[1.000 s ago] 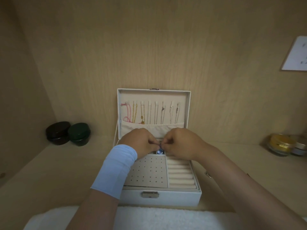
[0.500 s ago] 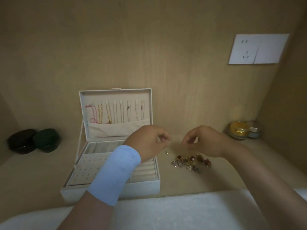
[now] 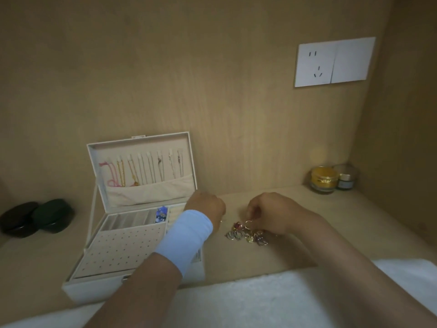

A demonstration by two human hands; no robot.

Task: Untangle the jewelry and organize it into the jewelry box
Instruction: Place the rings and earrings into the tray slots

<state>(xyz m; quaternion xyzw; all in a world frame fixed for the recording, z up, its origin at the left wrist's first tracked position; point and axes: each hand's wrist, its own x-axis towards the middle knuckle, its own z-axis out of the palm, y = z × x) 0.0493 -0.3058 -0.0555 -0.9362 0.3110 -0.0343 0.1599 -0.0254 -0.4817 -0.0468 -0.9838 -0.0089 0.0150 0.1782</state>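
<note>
Jewelry in a small tangled heap [image 3: 248, 236] of gold, silver and red-stoned rings and charms lies on the pale wood-grain bench [image 3: 354, 209], just right of the box. Your right hand [image 3: 274, 215] is over it, thumb and fingertip pinching a thin gold ring [image 3: 247, 223] at the heap's top. Your left hand [image 3: 207, 207], a smooth light-blue sleeve [image 3: 186, 235] on its wrist, sits knuckles-up between heap and box. Its fingers curl under, and you cannot tell whether they hold anything.

The white rectangular jewelry box [image 3: 94, 291] stands open, with fine chains [image 3: 146, 171] hanging in the upright lid above a creased cloth pocket. Its beige velvety tray has a dotted grid of holes, and a glittery blue piece [image 3: 162, 214] sits in a back slot. A fluffy white towel [image 3: 236, 304] borders the near edge.
</note>
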